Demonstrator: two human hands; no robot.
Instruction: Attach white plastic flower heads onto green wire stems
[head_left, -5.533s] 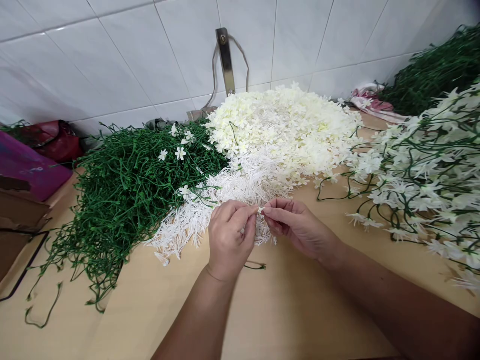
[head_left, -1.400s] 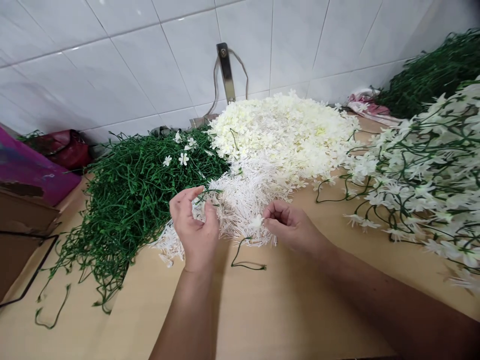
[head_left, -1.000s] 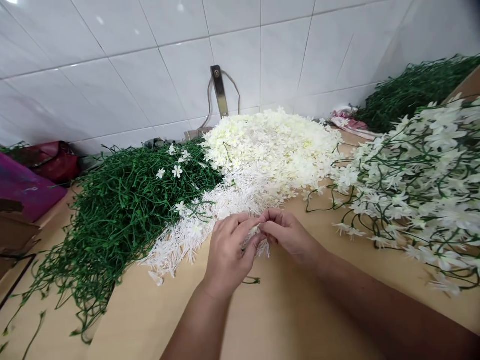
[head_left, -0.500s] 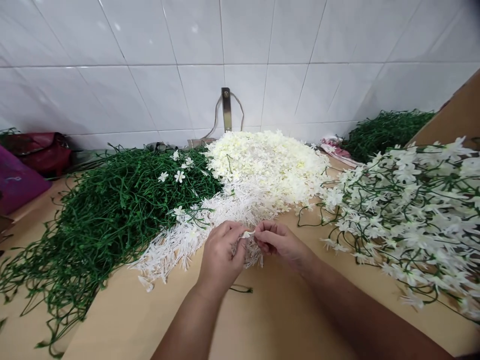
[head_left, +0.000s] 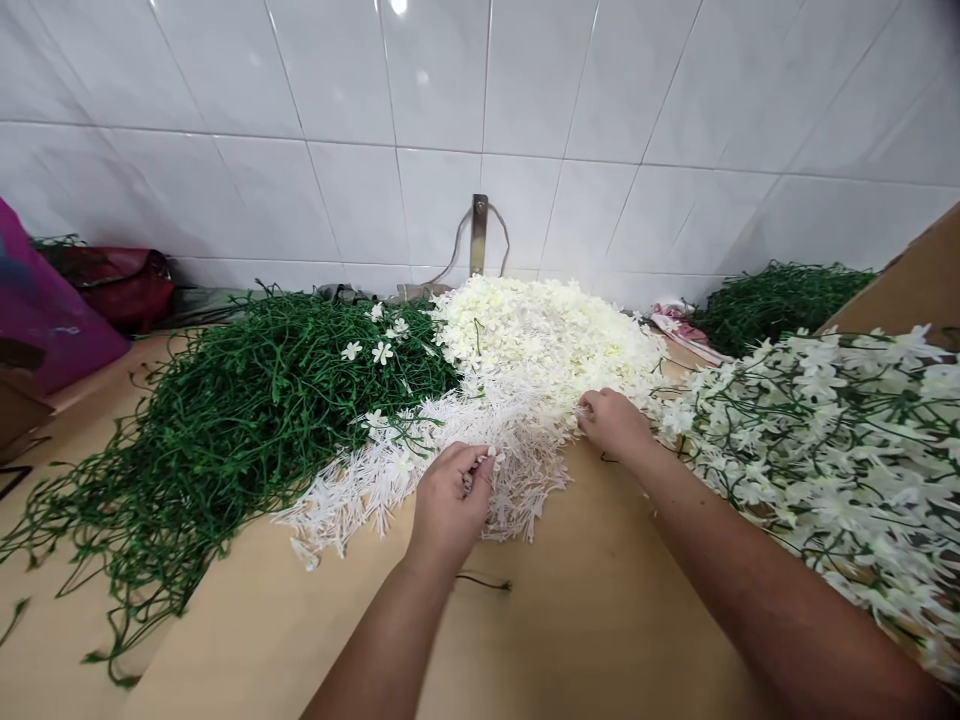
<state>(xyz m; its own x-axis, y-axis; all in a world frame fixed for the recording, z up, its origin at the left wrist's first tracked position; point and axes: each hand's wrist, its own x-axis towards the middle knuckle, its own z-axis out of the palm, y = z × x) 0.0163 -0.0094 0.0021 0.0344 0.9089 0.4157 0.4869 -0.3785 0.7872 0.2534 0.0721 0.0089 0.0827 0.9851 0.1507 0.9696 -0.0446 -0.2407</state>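
White tiles (head_left: 337, 205) stand behind a wooden desk (head_left: 570, 620). Left of both hands spread green stems (head_left: 247, 400). The left hand (head_left: 450, 492) pinches a small white flower (head_left: 493, 455) in front of white strands (head_left: 517, 415). Cream petals (head_left: 555, 330) heap up beyond the hands; at their near edge, the right hand (head_left: 621, 425) bunches its fingers, its grip unclear. Stemmed blossoms (head_left: 840, 440) lie right of it.
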